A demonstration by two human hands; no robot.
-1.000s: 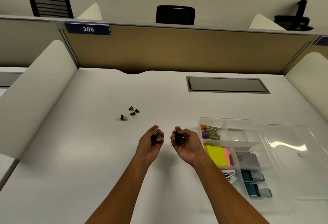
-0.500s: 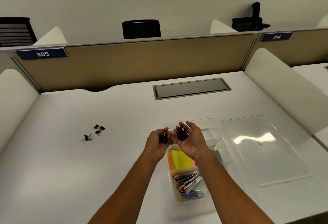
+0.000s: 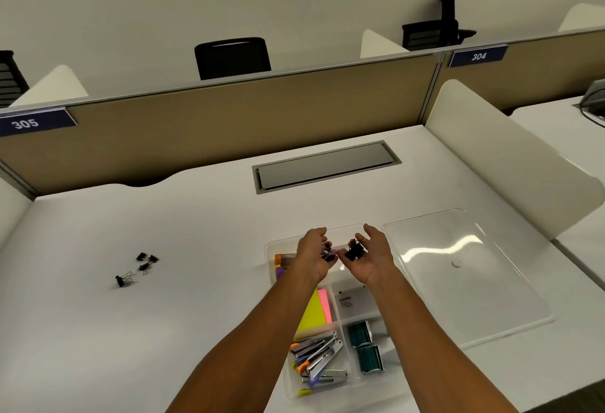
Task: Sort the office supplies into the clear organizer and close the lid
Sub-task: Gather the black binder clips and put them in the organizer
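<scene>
The clear organizer (image 3: 271, 250) lies on the white desk, its compartments holding staplers (image 3: 319, 360), yellow and pink sticky notes (image 3: 312, 312), teal staple boxes (image 3: 361, 334) and a grey box (image 3: 352, 303). Both hands hover palm-up above its far compartments. My left hand (image 3: 312, 257) cups small black binder clips (image 3: 328, 254). My right hand (image 3: 371, 257) cups another bunch of black binder clips (image 3: 355, 250). The clear lid (image 3: 465, 275) lies flat to the right of the organizer. Several more binder clips (image 3: 144, 263) lie loose on the desk at the left.
A grey cable hatch (image 3: 324, 168) is set into the desk behind the organizer. A tan partition (image 3: 229, 124) closes the back, and white side dividers (image 3: 510, 157) stand at the right and left edges.
Both hands have carried their binder clips to the right, from bare desk to above the organizer's far end. The view has swung right, so the loose clips now appear further left.
</scene>
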